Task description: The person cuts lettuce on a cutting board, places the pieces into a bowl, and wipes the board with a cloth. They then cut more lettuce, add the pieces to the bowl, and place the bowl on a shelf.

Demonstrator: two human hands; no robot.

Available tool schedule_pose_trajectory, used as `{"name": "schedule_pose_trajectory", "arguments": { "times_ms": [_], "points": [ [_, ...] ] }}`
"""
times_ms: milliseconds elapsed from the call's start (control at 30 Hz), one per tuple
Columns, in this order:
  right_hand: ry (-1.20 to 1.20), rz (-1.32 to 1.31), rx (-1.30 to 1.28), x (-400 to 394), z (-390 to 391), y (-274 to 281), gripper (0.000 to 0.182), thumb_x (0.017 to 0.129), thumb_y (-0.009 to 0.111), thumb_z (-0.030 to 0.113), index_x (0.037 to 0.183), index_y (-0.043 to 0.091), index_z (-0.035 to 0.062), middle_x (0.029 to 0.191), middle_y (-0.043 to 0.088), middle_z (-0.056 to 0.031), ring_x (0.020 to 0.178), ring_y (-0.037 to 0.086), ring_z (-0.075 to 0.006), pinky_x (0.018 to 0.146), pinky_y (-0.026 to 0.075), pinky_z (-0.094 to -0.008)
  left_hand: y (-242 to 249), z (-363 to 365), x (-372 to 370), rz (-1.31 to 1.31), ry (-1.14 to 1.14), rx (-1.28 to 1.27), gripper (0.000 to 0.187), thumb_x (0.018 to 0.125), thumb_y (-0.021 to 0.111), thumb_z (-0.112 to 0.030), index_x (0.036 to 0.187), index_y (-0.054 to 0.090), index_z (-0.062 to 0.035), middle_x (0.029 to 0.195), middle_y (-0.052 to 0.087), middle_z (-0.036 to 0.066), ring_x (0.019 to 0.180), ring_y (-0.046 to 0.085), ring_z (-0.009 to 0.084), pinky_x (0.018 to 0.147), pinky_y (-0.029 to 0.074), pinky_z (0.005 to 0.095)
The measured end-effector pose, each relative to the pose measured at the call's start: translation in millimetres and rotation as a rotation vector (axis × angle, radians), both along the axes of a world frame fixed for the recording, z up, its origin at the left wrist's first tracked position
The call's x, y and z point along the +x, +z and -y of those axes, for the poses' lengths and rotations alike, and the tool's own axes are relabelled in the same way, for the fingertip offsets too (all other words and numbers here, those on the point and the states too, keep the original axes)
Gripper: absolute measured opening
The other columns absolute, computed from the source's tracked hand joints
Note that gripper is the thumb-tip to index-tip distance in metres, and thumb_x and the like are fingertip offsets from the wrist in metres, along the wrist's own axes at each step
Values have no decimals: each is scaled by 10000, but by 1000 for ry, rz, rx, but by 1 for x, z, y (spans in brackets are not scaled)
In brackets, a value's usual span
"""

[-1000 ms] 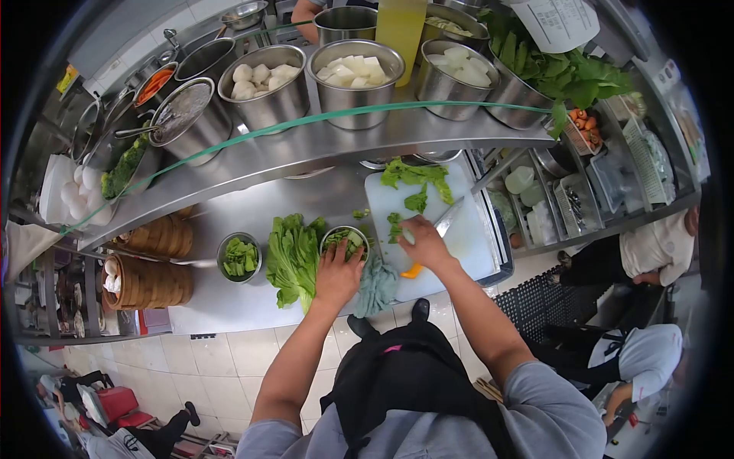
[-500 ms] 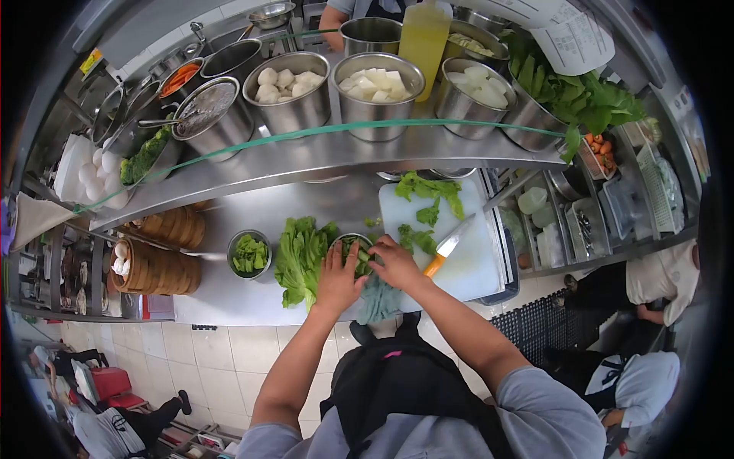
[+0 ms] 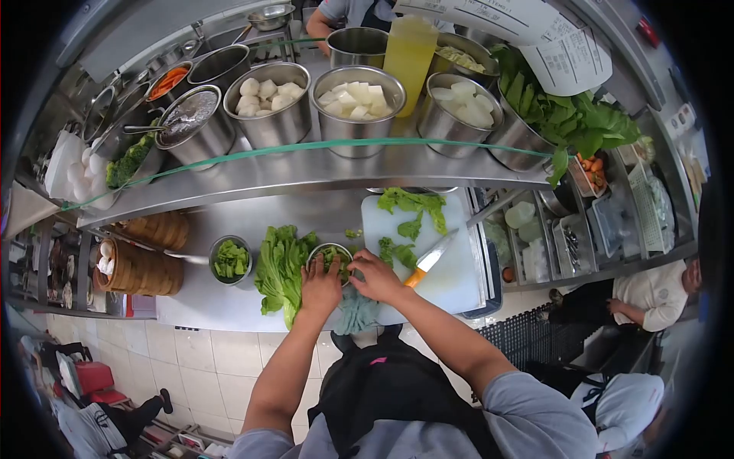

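A small metal bowl (image 3: 334,249) of cut leafy greens stands on the steel counter in front of me. My left hand (image 3: 322,288) lies over its near left side, fingers stretched and apart, tips on the greens. From the right, my right hand (image 3: 373,276) reaches the bowl's edge with its fingers bent and close together; what is between them is hidden. Left of the bowl lies a large bunch of lettuce (image 3: 282,268). Beneath my hands, a green cloth (image 3: 356,312) rests at the counter's front edge.
A knife (image 3: 433,256) with an orange handle and leaf pieces lie on the white cutting board (image 3: 451,287). Another bowl of cut greens (image 3: 231,260) and bamboo steamers (image 3: 149,268) stand left. Overhead runs a shelf (image 3: 306,174) of metal pots. Co-workers are nearby.
My left hand's fingers have moved lower onto the greens, and my right hand's fingers have drawn in at the bowl's right edge. The whole view has shifted slightly.
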State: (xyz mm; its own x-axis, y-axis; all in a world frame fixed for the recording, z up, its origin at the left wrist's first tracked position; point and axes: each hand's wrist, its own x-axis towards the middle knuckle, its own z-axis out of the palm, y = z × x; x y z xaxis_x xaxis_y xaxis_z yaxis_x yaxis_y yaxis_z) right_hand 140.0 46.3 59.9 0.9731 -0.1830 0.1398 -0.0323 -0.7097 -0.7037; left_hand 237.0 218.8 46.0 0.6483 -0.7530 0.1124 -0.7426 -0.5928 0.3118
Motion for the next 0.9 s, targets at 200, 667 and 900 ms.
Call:
{"name": "schedule_pose_trajectory", "arguments": {
  "times_ms": [200, 667, 900],
  "points": [
    [102, 24, -5, 1, 12, -6, 388, 788, 835, 148, 1084, 590, 91, 1243, 611, -138, 1157, 628, -385, 945, 533, -479, 30, 4, -4, -116, 26, 112, 657, 929, 708, -296, 1538, 496, -172, 1584, 427, 244, 1428, 465, 458, 1104, 386, 715],
    [134, 60, 137, -23, -3, 52, 404, 745, 865, 134, 1028, 579, 95, 1417, 612, -156, 1263, 607, -409, 972, 550, -472, 130, -24, -3, -195, -116, 76, 1152, 665, 938, -429, 1633, 347, -229, 1640, 287, 282, 1445, 376, 534, 1156, 365, 617],
    [162, 78, 154, -63, -8, 120, 392, 839, 845, 147, 1141, 607, 74, 1467, 599, -151, 1222, 657, -379, 975, 563, -440, 188, -29, -20, -250, -245, 39, 1096, 651, 914, -379, 1609, 402, -231, 1555, 372, 275, 1387, 430, 515, 1146, 413, 547]
  ]
}}
